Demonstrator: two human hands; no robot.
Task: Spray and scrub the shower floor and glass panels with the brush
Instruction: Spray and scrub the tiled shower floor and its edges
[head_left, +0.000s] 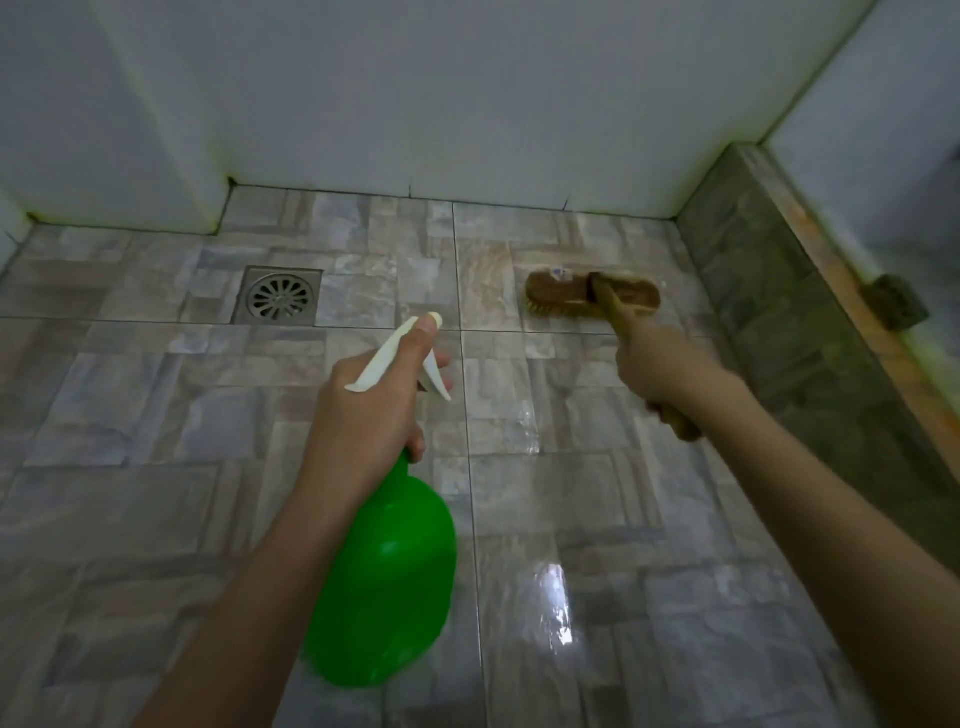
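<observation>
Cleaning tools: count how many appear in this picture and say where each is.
2. A green spray bottle in the left hand, centre; a wooden brush on the floor tiles at right, its handle in the right hand. Others may be hidden.

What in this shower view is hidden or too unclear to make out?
All in the head view:
1. The spray bottle: its opaque green body hides the fill level, and the left hand covers its neck.
2. The brush: the right hand hides the middle of the handle, and the bristles lie mostly under the head.
3. The dark object on the ledge: blurred near the right edge, unidentifiable.
4. The glass panels: none recognisable inside the frame.
</observation>
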